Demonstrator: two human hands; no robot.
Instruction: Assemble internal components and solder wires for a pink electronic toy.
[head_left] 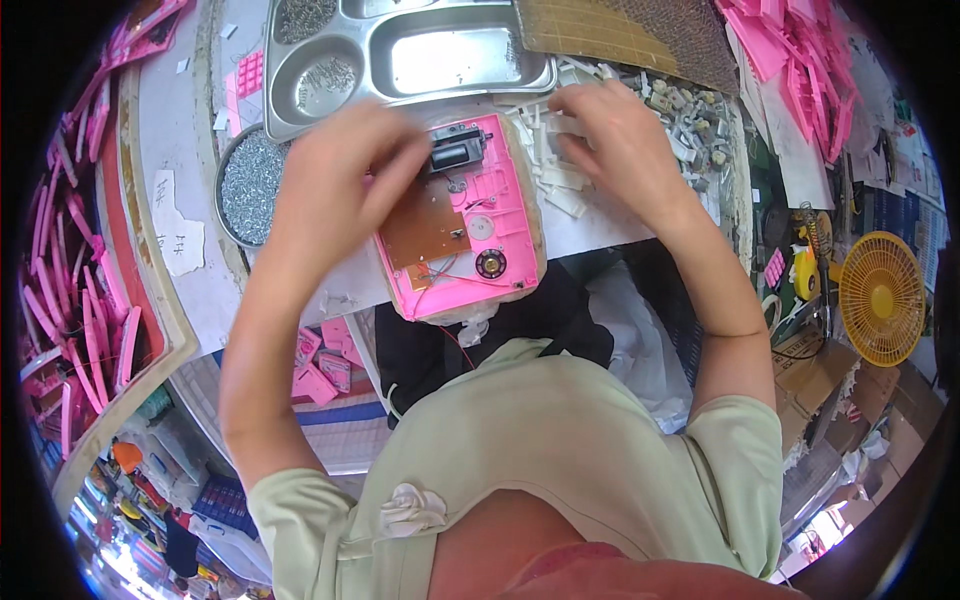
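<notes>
In front of me lies an open pink plastic casing [512, 190] with a brown circuit board [420, 225], a black-and-grey mechanism [457, 150] at its top, and a small round black part [491, 263]. Thin wires cross its lower part. My left hand [350, 165] is over the casing's upper left side, close to the mechanism; motion smears its fingers, and I cannot see whether they hold anything. To the right of the casing, my right hand [622, 140] hovers at a heap of white plastic pieces [560, 175], thumb and forefinger apart, with nothing visible between them.
A metal compartment tray [385, 97] with small parts stands at the back. Left of the casing is a round bowl of screws [254, 190]. Small metallic parts [690, 120] lie at right. Pink plastic pieces [75, 260] pile up far left; a yellow fan [881, 298] stands far right.
</notes>
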